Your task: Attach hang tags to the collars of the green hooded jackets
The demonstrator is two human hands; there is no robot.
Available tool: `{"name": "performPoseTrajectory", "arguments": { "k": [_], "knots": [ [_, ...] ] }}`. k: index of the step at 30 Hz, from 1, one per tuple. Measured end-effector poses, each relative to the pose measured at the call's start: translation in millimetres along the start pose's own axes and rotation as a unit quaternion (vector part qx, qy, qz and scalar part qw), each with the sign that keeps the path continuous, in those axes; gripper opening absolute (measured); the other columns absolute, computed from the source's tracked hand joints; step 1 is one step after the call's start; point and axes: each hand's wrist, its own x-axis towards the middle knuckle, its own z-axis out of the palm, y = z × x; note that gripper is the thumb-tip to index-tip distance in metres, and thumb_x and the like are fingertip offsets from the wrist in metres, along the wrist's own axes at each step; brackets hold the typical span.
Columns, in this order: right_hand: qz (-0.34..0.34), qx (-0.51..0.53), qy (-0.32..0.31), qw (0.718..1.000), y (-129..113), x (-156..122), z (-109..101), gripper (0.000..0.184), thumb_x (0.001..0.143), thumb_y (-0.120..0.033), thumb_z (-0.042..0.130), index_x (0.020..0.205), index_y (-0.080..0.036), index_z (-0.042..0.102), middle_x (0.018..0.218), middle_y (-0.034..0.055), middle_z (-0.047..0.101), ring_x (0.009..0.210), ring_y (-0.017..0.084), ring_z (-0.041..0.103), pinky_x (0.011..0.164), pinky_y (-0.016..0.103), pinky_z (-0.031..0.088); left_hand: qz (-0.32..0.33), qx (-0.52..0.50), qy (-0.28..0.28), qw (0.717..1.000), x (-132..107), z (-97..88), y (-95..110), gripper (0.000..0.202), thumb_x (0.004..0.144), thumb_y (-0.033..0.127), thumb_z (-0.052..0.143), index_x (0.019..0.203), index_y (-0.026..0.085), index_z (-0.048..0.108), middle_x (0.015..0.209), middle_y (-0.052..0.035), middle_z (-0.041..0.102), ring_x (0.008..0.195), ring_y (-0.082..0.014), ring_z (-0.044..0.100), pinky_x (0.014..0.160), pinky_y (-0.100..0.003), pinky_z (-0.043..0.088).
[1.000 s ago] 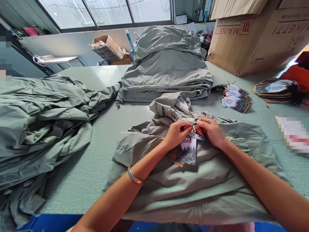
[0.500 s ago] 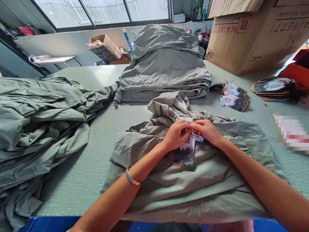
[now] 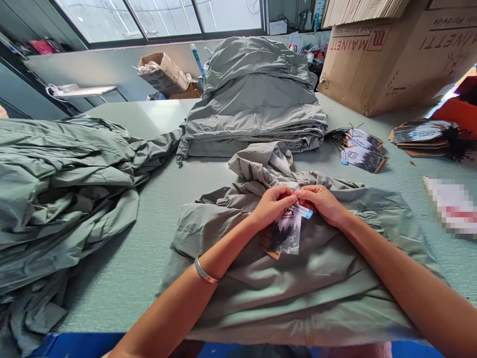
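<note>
A grey-green jacket (image 3: 320,278) lies spread on the table right in front of me. My left hand (image 3: 274,205) and my right hand (image 3: 323,203) meet over its upper middle, fingers pinched together at the top of a bundle of hang tags (image 3: 287,231). The biggest tag shows dark trees; a small blue-and-white tag (image 3: 302,211) sticks out under my right fingers. A silver bangle (image 3: 204,271) circles my left wrist. The tags' cord is hidden between my fingertips.
A folded stack of the same jackets (image 3: 257,107) stands behind. Unfolded jackets (image 3: 55,184) are heaped at the left. More hang tags (image 3: 363,151) and another tag pile (image 3: 423,135) lie at the right, beside a large cardboard box (image 3: 391,54). A small open box (image 3: 164,72) sits at the back.
My fingertips have closed tighter together, so the black cord loop seen a second ago is hidden. The tag bundle has shifted slightly. Everything else stays put.
</note>
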Motion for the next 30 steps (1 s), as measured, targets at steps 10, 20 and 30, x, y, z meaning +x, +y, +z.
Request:
{"name": "performPoseTrajectory", "arguments": {
  "k": [10, 20, 30],
  "knots": [
    [-0.011, -0.027, -0.016, 0.999, -0.1, -1.8, 0.9, 0.040, 0.067, -0.049, 0.069, 0.049, -0.017, 0.053, 0.046, -0.0050, 0.044, 0.046, 0.007, 0.031, 0.048, 0.025, 0.022, -0.020, -0.052, -0.009, 0.998, 0.8, -1.6, 4.0, 0.034, 0.068, 0.042, 0.066, 0.059, 0.016, 0.045, 0.058, 0.0047, 0.038, 0.055, -0.0077, 0.032, 0.054, -0.024, 0.025],
    [-0.013, -0.023, -0.001, 1.000, 2.7, -0.7, -0.7, 0.037, 0.068, -0.042, 0.068, 0.046, -0.018, 0.050, 0.044, -0.0052, 0.042, 0.046, 0.008, 0.031, 0.050, 0.027, 0.020, 0.028, 0.010, -0.012, 0.999, 1.0, -2.5, 3.4, 0.030, 0.074, 0.036, 0.059, 0.056, 0.016, 0.044, 0.063, 0.0034, 0.039, 0.059, -0.0093, 0.034, 0.058, -0.026, 0.029],
    [-0.011, -0.021, 0.004, 1.000, 4.4, 0.8, -3.8, 0.037, 0.069, -0.039, 0.066, 0.044, -0.018, 0.048, 0.041, -0.0049, 0.042, 0.044, 0.007, 0.030, 0.048, 0.026, 0.019, 0.028, 0.008, -0.016, 0.999, 0.9, -3.2, 3.9, 0.033, 0.075, 0.036, 0.060, 0.056, 0.016, 0.042, 0.063, 0.0038, 0.037, 0.059, -0.0087, 0.032, 0.057, -0.025, 0.025]
  ]
}}
